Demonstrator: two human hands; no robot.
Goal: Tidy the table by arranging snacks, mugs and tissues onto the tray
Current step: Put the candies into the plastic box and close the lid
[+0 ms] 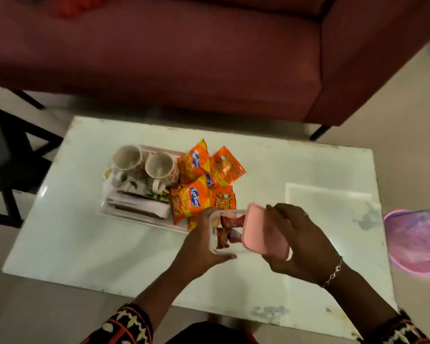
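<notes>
The clear container (224, 235) is gripped at its left side by the left hand (200, 245). The pink lid (265, 232), tilted over its right edge, is held by the right hand (302, 244). The tray (144, 220) lies just ahead-left, nearer the left hand.

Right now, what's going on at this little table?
A person is tidying a white table. Their left hand holds a small clear box of wrapped sweets. Their right hand grips its pink lid, tilted over the box's right side, not closed. Behind, the tray holds two mugs and folded tissues, with orange snack packets piled at its right end.
</notes>
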